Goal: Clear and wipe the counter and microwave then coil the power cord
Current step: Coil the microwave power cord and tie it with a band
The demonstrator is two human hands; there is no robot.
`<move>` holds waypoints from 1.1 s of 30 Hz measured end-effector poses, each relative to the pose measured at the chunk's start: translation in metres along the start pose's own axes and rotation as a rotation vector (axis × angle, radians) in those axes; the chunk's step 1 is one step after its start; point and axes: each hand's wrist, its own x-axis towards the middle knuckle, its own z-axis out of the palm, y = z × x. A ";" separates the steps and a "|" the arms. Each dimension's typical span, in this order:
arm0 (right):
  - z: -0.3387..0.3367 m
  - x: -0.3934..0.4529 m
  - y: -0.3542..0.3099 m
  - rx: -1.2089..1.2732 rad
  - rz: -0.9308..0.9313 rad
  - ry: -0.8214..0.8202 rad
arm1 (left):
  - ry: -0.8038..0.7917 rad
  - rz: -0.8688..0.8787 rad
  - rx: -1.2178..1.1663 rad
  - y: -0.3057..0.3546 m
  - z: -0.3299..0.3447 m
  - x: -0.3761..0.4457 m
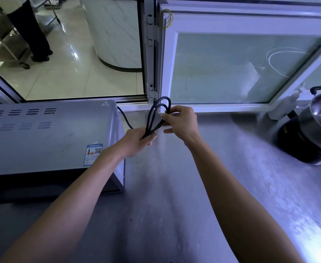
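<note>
A grey microwave (42, 137) stands on the steel counter (174, 186) at the left. Its black power cord (160, 109) leaves the back right corner and is folded into loops held above the counter. My left hand (137, 139) grips the lower end of the loops. My right hand (182, 120) pinches the cord just below the top of the loops, with its lower fingers held out. The plug is hidden in my hands.
A steel pot (320, 118) sits on a black cooker (296, 141) at the right edge. A white bottle (286, 105) stands by the window frame (167, 59). Beyond the open hatch a person's legs (32, 35) stand on a tiled floor.
</note>
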 end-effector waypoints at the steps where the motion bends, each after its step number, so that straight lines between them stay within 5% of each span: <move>1: -0.001 0.000 0.000 -0.015 -0.009 -0.022 | -0.014 -0.030 -0.047 -0.003 -0.001 0.001; 8: -0.007 -0.001 0.000 -0.037 -0.193 -0.138 | -0.077 -0.106 -0.365 -0.010 -0.011 0.002; 14: -0.002 0.007 -0.005 -0.118 -0.193 -0.007 | -0.124 -0.114 -0.387 -0.008 -0.011 0.003; 33: 0.010 0.018 0.004 -0.030 -0.150 0.063 | -0.109 -0.164 -0.462 -0.001 -0.008 0.009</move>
